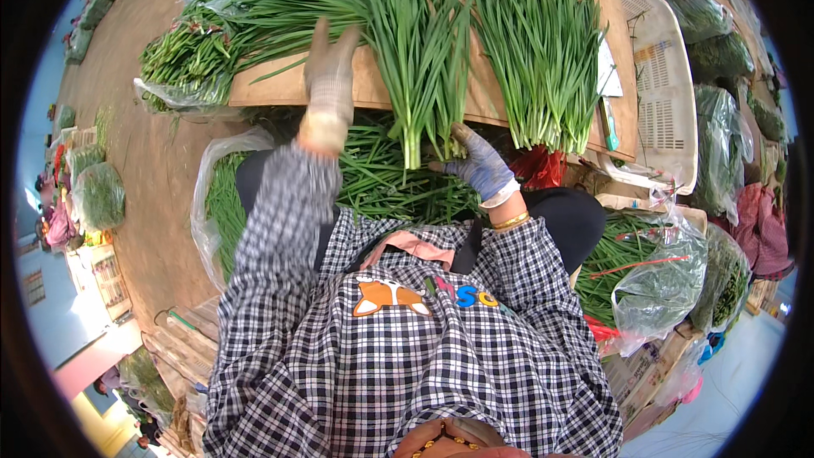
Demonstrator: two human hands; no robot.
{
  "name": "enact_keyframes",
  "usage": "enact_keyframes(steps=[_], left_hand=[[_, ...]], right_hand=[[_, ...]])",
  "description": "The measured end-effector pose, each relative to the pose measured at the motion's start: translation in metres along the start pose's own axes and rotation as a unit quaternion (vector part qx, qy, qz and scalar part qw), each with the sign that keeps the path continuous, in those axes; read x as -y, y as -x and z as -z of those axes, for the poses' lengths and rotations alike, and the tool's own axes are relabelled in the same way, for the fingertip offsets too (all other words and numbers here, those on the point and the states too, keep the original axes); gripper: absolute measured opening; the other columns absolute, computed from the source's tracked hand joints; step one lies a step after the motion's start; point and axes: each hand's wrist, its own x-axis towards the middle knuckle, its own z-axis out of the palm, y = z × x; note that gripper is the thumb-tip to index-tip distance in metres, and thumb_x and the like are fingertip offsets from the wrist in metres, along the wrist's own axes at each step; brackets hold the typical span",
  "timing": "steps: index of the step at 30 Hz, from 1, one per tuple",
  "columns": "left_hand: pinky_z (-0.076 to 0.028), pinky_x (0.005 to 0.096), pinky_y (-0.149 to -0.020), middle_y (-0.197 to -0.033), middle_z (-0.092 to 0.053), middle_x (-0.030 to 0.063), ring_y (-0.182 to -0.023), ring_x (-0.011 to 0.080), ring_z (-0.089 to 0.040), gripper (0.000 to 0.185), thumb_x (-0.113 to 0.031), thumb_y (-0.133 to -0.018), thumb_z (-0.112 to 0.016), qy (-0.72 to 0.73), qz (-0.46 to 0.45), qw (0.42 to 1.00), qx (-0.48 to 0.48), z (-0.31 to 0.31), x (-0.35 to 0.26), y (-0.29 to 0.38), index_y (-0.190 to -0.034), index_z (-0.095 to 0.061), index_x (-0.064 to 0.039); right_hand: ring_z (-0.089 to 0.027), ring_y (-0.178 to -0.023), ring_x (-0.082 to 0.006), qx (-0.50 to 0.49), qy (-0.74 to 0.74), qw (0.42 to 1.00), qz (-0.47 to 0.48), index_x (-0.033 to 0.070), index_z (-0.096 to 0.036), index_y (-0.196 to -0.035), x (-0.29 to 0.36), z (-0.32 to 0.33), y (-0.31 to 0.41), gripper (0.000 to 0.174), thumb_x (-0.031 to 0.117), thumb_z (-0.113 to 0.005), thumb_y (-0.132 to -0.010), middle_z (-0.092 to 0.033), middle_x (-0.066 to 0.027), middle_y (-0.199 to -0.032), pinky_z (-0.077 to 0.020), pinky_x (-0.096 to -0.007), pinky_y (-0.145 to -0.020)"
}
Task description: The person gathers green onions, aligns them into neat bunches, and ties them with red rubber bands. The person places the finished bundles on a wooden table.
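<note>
My left hand, in a pale knit glove and blurred, is raised over the front edge of a wooden board, fingers apart and holding nothing. My right hand, in a blue-grey glove, has finger and thumb around the white ends of a thin bunch of flat green leaves, likely garlic chives; whether it grips them I cannot tell. Beside it, a thicker bunch hangs over the edge. A wide bunch lies on the right, next to a knife. A large heap covers the board's left.
Loose leaves lie between my knees, beside a plastic-lined heap. A white plastic crate stands right of the board. Lower right, a plastic bag partly covers more leaves. Bagged greens line the right side. Another person is at the far right.
</note>
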Motion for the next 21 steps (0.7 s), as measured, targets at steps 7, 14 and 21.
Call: enact_keyframes(steps=[7,14,21], left_hand=[[-0.045,0.0353,-0.09,-0.117,-0.059,0.0106,-0.1,0.0234,-0.059,0.047,-0.026,-0.088,-0.063,0.184,0.25,0.946,0.088,0.026,0.11,0.082,-0.125,-0.051,0.0],[-0.051,0.0284,-0.074,-0.097,-0.065,0.0074,-0.086,0.0176,-0.062,0.038,-0.017,-0.08,-0.071,0.217,0.271,0.904,0.249,-0.018,0.109,0.088,-0.112,-0.06,-0.001],[-0.055,0.0329,-0.07,-0.088,-0.068,0.0122,-0.078,0.0228,-0.067,0.025,-0.014,-0.082,-0.066,0.178,0.335,0.893,0.242,-0.011,0.098,0.078,-0.101,-0.063,0.002]], right_hand=[[-0.06,-0.099,-0.0239,-0.097,0.191,0.976,0.041,0.004,-0.051,-0.119,-0.004,-0.01,-0.003,0.045,0.031,-0.064,-0.086,-0.057,-0.0081,-0.117,-0.0551,-0.0423,-0.077],[-0.061,-0.093,-0.0333,-0.144,0.844,0.504,0.114,0.003,-0.052,-0.118,-0.008,-0.076,0.0,0.063,0.047,-0.066,-0.075,-0.063,-0.0177,-0.102,-0.0461,-0.0409,-0.083],[-0.063,-0.093,-0.0296,-0.121,0.728,0.667,0.102,0.004,-0.054,-0.122,0.084,-0.053,0.001,0.061,0.048,-0.061,-0.081,-0.065,-0.0136,-0.105,-0.0495,-0.0365,-0.081]])
